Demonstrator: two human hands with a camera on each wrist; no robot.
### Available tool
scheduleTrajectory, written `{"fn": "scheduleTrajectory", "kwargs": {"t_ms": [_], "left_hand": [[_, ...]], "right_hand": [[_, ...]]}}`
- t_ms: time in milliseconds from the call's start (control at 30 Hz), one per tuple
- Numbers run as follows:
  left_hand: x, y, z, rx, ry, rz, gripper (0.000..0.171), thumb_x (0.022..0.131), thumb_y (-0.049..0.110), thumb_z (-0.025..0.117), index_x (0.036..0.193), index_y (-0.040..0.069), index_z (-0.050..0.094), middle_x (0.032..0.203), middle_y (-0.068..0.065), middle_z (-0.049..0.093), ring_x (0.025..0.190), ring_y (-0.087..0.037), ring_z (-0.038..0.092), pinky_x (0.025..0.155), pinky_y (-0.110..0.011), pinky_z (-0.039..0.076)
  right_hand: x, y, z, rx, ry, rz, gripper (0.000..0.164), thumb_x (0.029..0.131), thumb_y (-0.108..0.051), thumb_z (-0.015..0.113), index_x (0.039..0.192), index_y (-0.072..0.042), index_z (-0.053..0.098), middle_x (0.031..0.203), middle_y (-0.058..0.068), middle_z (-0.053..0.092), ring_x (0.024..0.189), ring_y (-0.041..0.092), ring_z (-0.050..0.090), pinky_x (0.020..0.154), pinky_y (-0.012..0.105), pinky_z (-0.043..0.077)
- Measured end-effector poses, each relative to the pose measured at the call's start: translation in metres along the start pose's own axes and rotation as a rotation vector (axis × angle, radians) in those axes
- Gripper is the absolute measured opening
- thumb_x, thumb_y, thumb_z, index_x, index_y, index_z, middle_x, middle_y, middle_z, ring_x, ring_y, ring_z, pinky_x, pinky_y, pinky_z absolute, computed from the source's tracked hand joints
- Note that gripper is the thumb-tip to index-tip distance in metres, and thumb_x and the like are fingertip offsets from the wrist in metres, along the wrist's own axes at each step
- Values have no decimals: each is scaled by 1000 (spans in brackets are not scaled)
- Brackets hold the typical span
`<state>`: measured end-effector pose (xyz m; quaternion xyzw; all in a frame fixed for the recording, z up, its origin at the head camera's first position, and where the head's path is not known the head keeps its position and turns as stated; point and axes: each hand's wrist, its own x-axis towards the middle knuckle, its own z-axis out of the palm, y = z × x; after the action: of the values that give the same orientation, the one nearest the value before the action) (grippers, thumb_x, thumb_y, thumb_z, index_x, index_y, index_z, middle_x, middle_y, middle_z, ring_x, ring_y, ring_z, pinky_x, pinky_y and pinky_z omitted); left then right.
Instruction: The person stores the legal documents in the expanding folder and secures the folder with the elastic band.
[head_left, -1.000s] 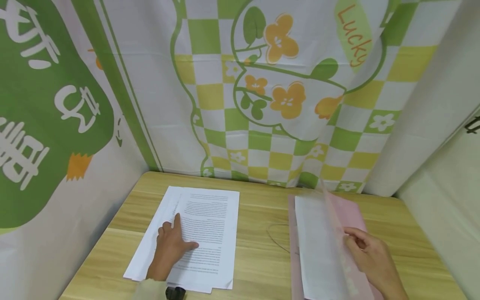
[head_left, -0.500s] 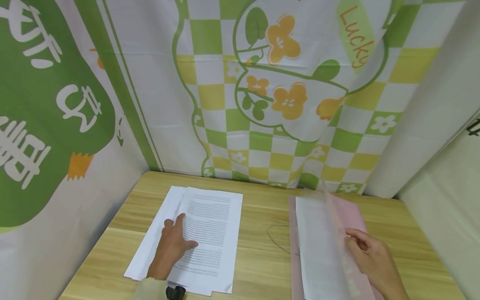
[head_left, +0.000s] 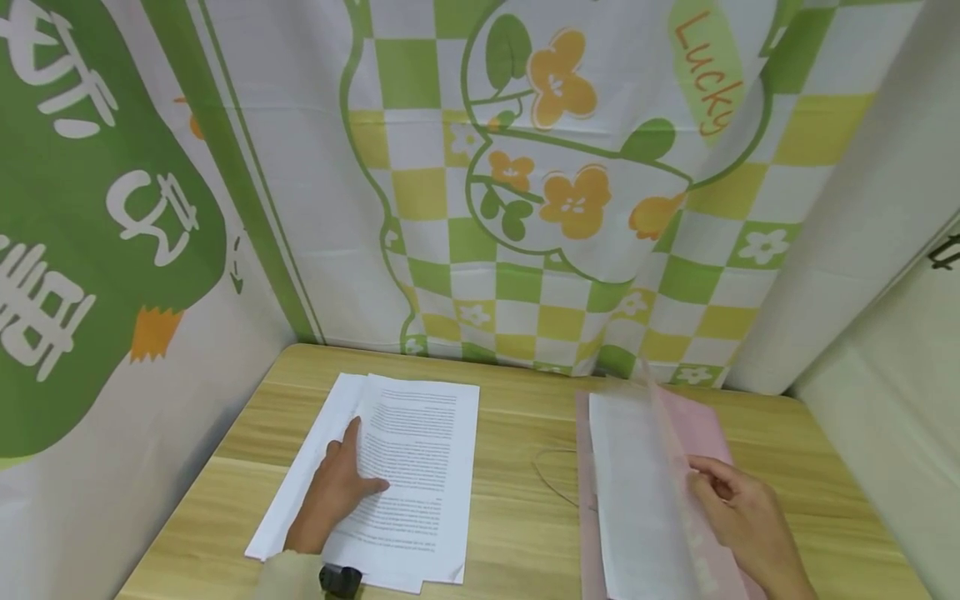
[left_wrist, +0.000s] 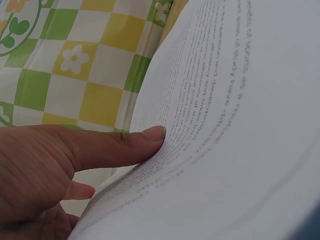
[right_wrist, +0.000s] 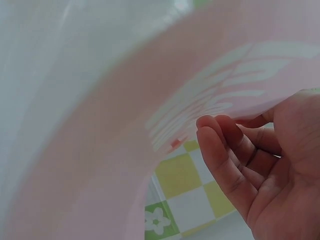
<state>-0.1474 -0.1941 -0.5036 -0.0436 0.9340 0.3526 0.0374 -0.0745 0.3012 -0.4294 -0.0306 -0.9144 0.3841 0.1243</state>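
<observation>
In the head view, my left hand (head_left: 333, 492) lies on a stack of printed sheets (head_left: 420, 467) at the table's left, index finger stretched along the top sheet's left side. The thumb (left_wrist: 125, 146) presses on the printed face, and the paper bulges around it in the left wrist view. At the right, my right hand (head_left: 738, 508) pinches the raised cover of a pink folder (head_left: 697, 425) between thumb and fingertips. White paper (head_left: 637, 492) lies inside the folder, partly behind the cover. White print shows on the pink cover (right_wrist: 235, 85) in the right wrist view.
A wooden table (head_left: 517, 467) holds everything. A thin elastic cord (head_left: 551, 483) loops out from the folder's left side. Patterned curtains (head_left: 540, 250) hang behind the table, with pale cloth at both sides. A dark watch-like object (head_left: 340, 581) sits at the left cuff.
The top sheet's left edge has come apart from the sheets under it and buckled inward. My left hand has shifted slightly on the paper. The right hand keeps holding the folder cover still.
</observation>
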Motion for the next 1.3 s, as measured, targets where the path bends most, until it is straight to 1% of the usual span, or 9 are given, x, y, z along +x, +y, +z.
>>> {"fn": "scheduleTrajectory", "kwargs": {"t_ms": [233, 333, 433, 533, 667, 833, 1000, 1167, 1300], "left_hand": [[5, -9, -5, -21, 5, 16, 122, 74, 10, 93, 161, -2, 9, 134, -40, 42, 107, -47, 57, 83, -60, 51], [7, -12, -8, -44, -4, 38, 120, 76, 9, 91, 160, -6, 8, 137, -42, 41, 115, -50, 54, 90, -62, 49], [8, -16, -9, -59, -7, 54, 109, 82, 6, 85, 158, -10, 9, 143, -45, 38, 126, -56, 47, 99, -65, 43], [8, -18, -10, -64, -1, 49, 89, 92, 2, 73, 156, -14, 14, 142, -44, 42, 130, -55, 46, 103, -64, 41], [9, -19, -11, -71, 7, 17, 70, 97, 2, 62, 155, -14, 25, 127, -38, 58, 111, -44, 63, 92, -54, 51], [10, -21, -16, -132, 9, 22, 68, 94, 3, 68, 151, -14, 36, 112, -26, 65, 96, -31, 64, 79, -46, 54], [8, -22, -17, -299, -61, -26, 67, 92, 4, 72, 148, -14, 41, 112, -25, 70, 88, -26, 66, 73, -38, 54], [8, -26, -13, -506, -112, -72, 50, 93, -1, 70, 138, -16, 52, 111, -23, 72, 80, -27, 72, 63, -39, 59], [9, -29, -10, -563, -122, -87, 46, 94, -2, 69, 136, -14, 55, 109, -21, 73, 79, -27, 72, 62, -40, 59]], "right_hand": [[0, 0, 0, 2, 11, -3, 24, 101, -18, 65, 118, -3, 75, 72, -4, 60, 52, 8, 52, 50, 26, 43], [0, -1, 0, 2, 12, -3, 24, 101, -18, 65, 118, -3, 75, 73, -4, 60, 53, 8, 52, 50, 26, 43], [0, -2, 0, 12, 12, -4, 24, 101, -17, 65, 117, -3, 75, 74, -4, 60, 53, 7, 52, 49, 26, 43], [0, -1, 0, 25, 14, -12, 23, 101, -16, 65, 117, -2, 75, 73, -4, 59, 52, 7, 51, 48, 26, 43], [0, 0, 0, 18, 19, -25, 22, 101, -15, 65, 116, -2, 75, 73, -4, 59, 54, 7, 52, 49, 25, 43], [1, 0, -1, 11, 21, -28, 21, 101, -15, 65, 115, -3, 75, 73, -6, 60, 56, 6, 53, 51, 24, 43], [1, -1, 0, 6, 25, -29, 21, 100, -16, 66, 115, -3, 75, 75, -6, 60, 58, 6, 54, 52, 24, 43], [1, -1, 1, -4, 24, -30, 21, 100, -16, 66, 115, -4, 75, 76, -5, 61, 58, 6, 54, 54, 23, 43], [1, 0, 1, -6, 16, -25, 22, 100, -17, 67, 116, -3, 75, 77, -5, 61, 56, 7, 53, 53, 24, 43]]}}
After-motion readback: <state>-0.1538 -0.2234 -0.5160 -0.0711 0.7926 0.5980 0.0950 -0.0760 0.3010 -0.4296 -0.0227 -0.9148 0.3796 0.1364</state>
